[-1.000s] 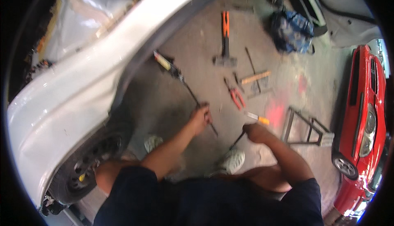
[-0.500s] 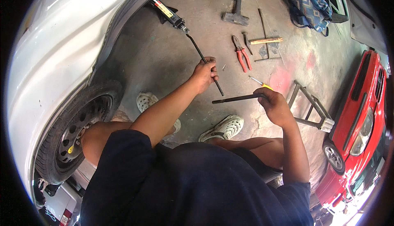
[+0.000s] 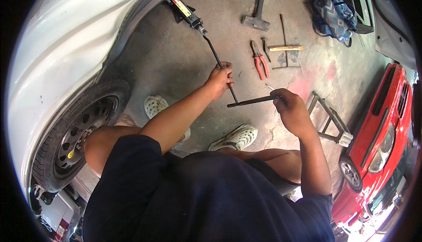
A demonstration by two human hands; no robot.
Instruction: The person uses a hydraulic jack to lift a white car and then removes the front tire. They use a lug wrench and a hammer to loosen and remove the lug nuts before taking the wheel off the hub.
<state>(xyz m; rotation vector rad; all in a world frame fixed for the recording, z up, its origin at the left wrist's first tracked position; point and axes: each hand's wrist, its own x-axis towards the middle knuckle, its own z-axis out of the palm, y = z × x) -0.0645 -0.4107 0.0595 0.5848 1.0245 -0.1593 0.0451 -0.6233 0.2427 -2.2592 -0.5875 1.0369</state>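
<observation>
My left hand (image 3: pixel 220 81) is closed around a thin black rod (image 3: pixel 212 51). The rod's far end meets the black car jack (image 3: pixel 186 14), which lies on the floor at the edge of the white car (image 3: pixel 66 35). In my right hand (image 3: pixel 293 112) is a thicker dark metal bar (image 3: pixel 255 101), gripped at its right end. The bar's left end overlaps the near tip of the rod, and the two look to be touching. A screwdriver (image 3: pixel 269 87) lies beyond my right hand, its handle mostly hidden.
Ahead on the concrete lie a sledgehammer (image 3: pixel 256 22), red-handled pliers (image 3: pixel 259 61), a small wooden-handled hammer (image 3: pixel 285 48) and a crossed metal rod (image 3: pixel 285 27). A metal stand (image 3: pixel 334 114), patterned bag (image 3: pixel 334 18) and red car (image 3: pixel 380 128) are right; a wheel (image 3: pixel 52 158) is left.
The gap between the bar in my right hand and the rod's near tip has closed. My left hand keeps its grip on the rod. The view has shifted slightly.
</observation>
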